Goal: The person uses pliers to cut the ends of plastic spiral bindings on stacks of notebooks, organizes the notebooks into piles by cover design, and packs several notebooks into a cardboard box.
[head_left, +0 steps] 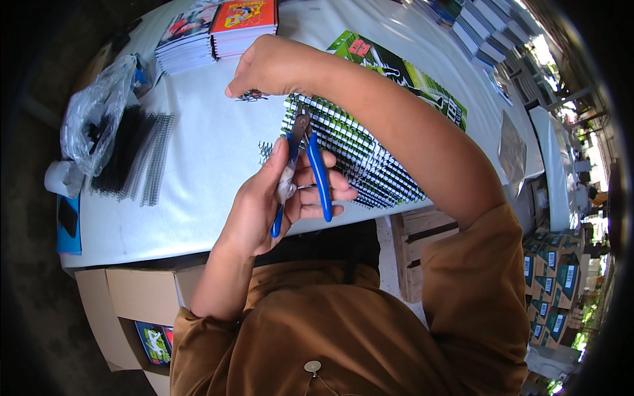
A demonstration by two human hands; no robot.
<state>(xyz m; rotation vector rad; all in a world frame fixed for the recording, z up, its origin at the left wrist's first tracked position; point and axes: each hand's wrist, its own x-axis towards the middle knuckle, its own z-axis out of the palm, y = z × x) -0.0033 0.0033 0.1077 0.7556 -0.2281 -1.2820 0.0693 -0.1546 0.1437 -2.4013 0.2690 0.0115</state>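
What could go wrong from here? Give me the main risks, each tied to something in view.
The pliers in the left hand point toward the green books, so a slip might scratch one.

Black scraps lie loose on the table below the right hand; a brush of the fingers could scatter them.

The right arm crosses the green books in this view, so a low sweep might push them askew.

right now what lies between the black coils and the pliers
In the head view: white tabletop, then small black scraps and part of the left hand, which holds the pliers.
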